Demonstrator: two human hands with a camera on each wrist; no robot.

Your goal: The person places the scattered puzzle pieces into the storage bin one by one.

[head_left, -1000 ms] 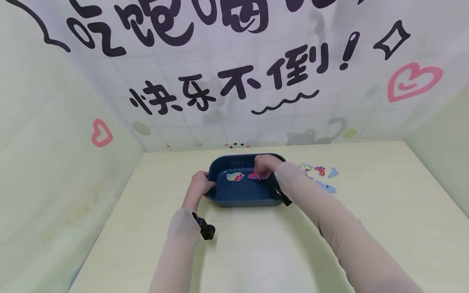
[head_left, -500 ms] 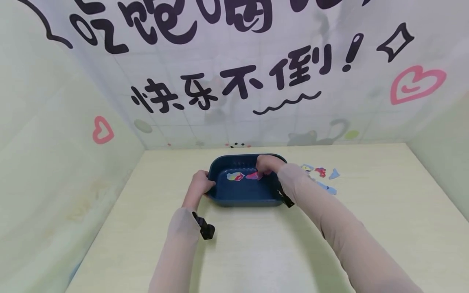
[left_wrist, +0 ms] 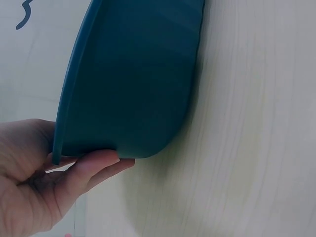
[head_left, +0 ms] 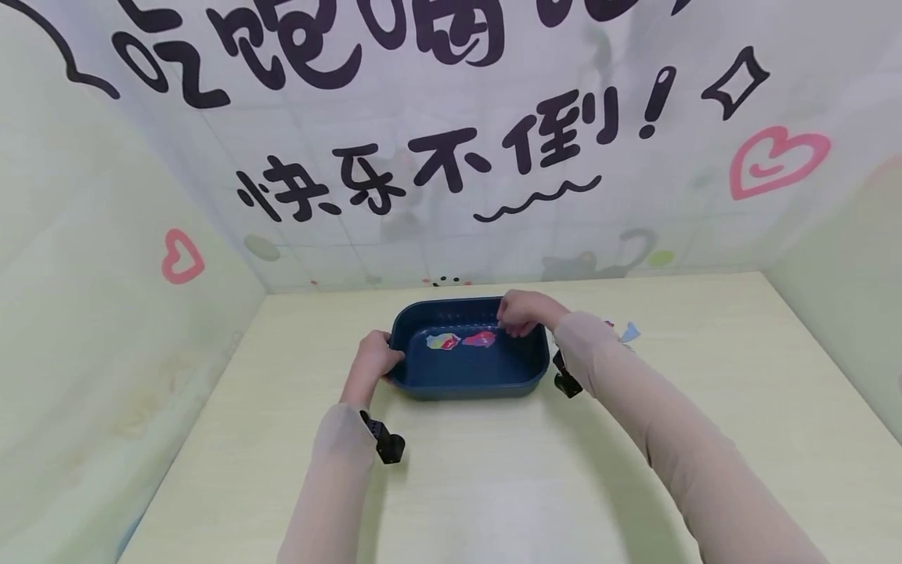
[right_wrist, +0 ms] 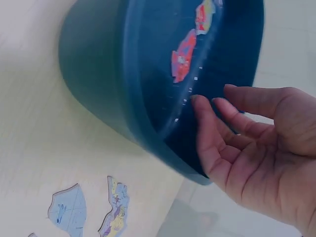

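A dark blue rectangular basin (head_left: 468, 374) stands on the table. My left hand (head_left: 373, 356) grips its left end, the thumb over the rim and the fingers against the outer wall in the left wrist view. On the basin floor lie two flat, irregular printed pieces: a yellow, blue and red one (head_left: 444, 341) and, to its right, a pink-red one (head_left: 480, 339). My right hand (head_left: 527, 312) is over the right end of the basin, its fingers loosely bent and holding nothing in the right wrist view. The pink-red piece lies a little apart from the fingertips.
Right of the basin, several more flat pieces lie on the pale table (head_left: 451, 486). A light blue piece (right_wrist: 69, 210) and a patterned piece (right_wrist: 116, 207) show in the right wrist view; my right sleeve (head_left: 655, 407) hides most in the head view. A printed cloth wall (head_left: 395, 243) stands behind.
My right hand has let go of the pink-red piece, which now lies beside the other piece. That hand has moved up and right toward the rim. My left hand keeps its grip.
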